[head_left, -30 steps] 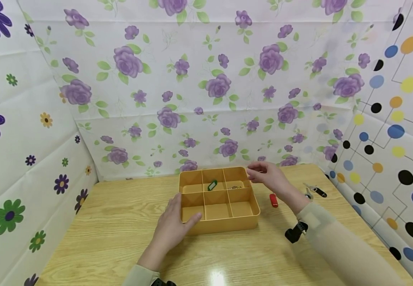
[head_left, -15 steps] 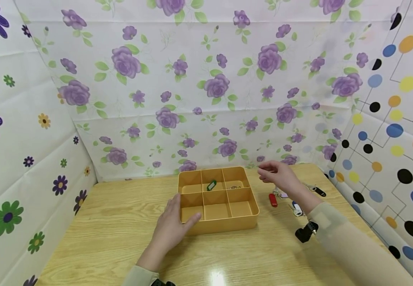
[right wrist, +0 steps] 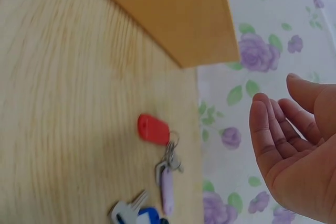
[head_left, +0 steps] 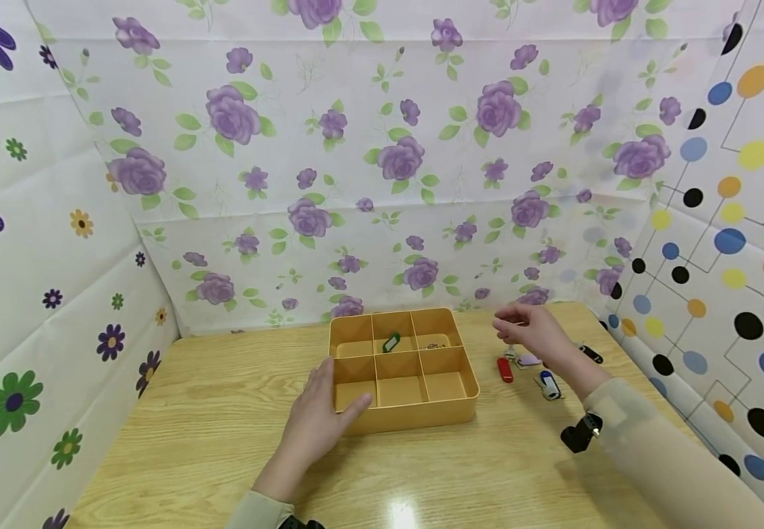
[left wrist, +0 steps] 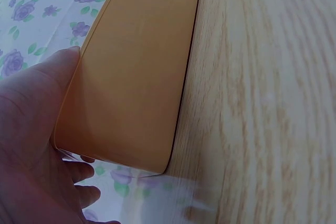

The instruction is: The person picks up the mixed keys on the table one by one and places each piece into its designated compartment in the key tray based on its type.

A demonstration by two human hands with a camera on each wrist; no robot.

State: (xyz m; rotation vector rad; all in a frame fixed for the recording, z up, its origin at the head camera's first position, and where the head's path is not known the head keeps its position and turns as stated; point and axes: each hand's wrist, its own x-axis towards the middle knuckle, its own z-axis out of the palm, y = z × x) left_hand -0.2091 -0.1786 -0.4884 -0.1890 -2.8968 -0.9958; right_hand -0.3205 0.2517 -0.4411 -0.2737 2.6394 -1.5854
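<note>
A yellow-orange organizer box (head_left: 415,417) with several compartments stands on the table. At its front left corner my left hand (head_left: 316,422) holds it, thumb over the front rim and fingers along the left side. The left wrist view shows the thumb on the rim of the box wall (left wrist: 128,72). A green key tag (head_left: 391,343) lies in the back middle compartment. Small metal pieces, too small to make out, lie in the back right one. My right hand (head_left: 535,334) hovers right of the box, fingers loosely bent, holding nothing in the right wrist view.
Below the right hand lie a red key tag (head_left: 505,370), a lilac key tag (head_left: 529,360) and a blue key tag (head_left: 550,385) with keys. A black key tag (head_left: 591,354) lies farther right, partly behind the forearm. Patterned cloth (head_left: 355,184) walls the table's back and sides.
My right hand has moved right, away from the box's back right corner, uncovering the lilac and blue key tags. The left hand has stayed at the box's front left corner.
</note>
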